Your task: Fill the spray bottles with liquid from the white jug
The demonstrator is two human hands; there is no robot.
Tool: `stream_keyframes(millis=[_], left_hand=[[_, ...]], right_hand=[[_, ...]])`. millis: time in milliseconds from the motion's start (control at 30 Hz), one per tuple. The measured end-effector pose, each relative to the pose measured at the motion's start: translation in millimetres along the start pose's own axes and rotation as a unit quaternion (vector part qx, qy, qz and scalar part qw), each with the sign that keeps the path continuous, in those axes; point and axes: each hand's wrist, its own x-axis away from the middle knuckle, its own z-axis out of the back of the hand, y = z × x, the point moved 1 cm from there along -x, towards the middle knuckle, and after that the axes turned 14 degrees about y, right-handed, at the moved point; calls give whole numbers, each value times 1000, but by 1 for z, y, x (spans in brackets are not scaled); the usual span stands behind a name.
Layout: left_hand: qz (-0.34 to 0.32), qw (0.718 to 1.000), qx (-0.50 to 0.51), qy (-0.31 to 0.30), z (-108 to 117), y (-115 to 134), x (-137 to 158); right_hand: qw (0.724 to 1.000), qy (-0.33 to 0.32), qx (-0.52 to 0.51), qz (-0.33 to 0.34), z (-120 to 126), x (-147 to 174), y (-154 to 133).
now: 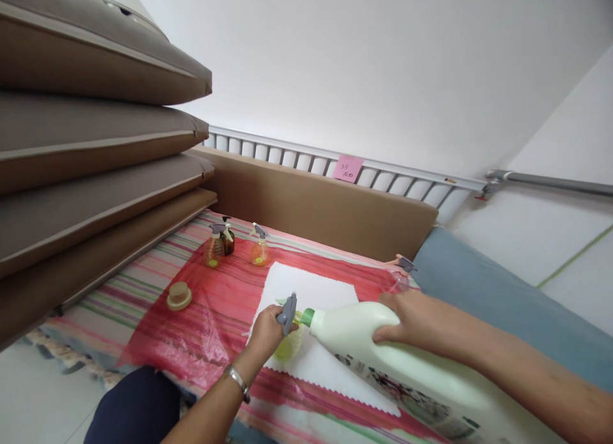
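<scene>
1. Left hand (265, 332): fingers pinching the grey trigger sprayer head (288, 312). Fingertips partly hidden; can't tell if they also steady the bottle.
2. Right hand (412, 310): thumb and fingers clamped on the big pale green jug (412, 367), which lies tilted, neck toward the left hand.
3. Yellow-green spray bottle (287, 349): on the white scalloped sheet (306, 281), just below the left hand; the jug's green spout (308, 317) sits at its neck. Contact and any flow: can't tell.
4. Spill risk: the jug is bulky and held by one hand; a grip slip or extra tilt could send out a surge, overfill the bottle and wet the white sheet.
5. Tip risk: the spout nudging the small neck could topple the bottle, more so if nothing braces it.
6. Miss risk: the left hand and sprayer head crowd the neck, so spout alignment could drift.
7. Knock risk: pink spray bottle (396, 282) stands right beside the right hand; a wrist swing could hit it.
8. Slide risk: the thin red plastic sheet (201, 329) looks wrinkled; a tug could shift things on it.
</scene>
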Motion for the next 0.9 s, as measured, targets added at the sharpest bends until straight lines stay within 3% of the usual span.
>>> stream_keyframes(millis=[233, 900], left_hand=[[-66, 996, -56, 1, 3, 2, 1], [-86, 994, -73, 6, 2, -1, 1]], right_hand=[[1000, 7, 6, 6, -1, -2, 1], [1000, -14, 26, 1, 11, 0, -14]])
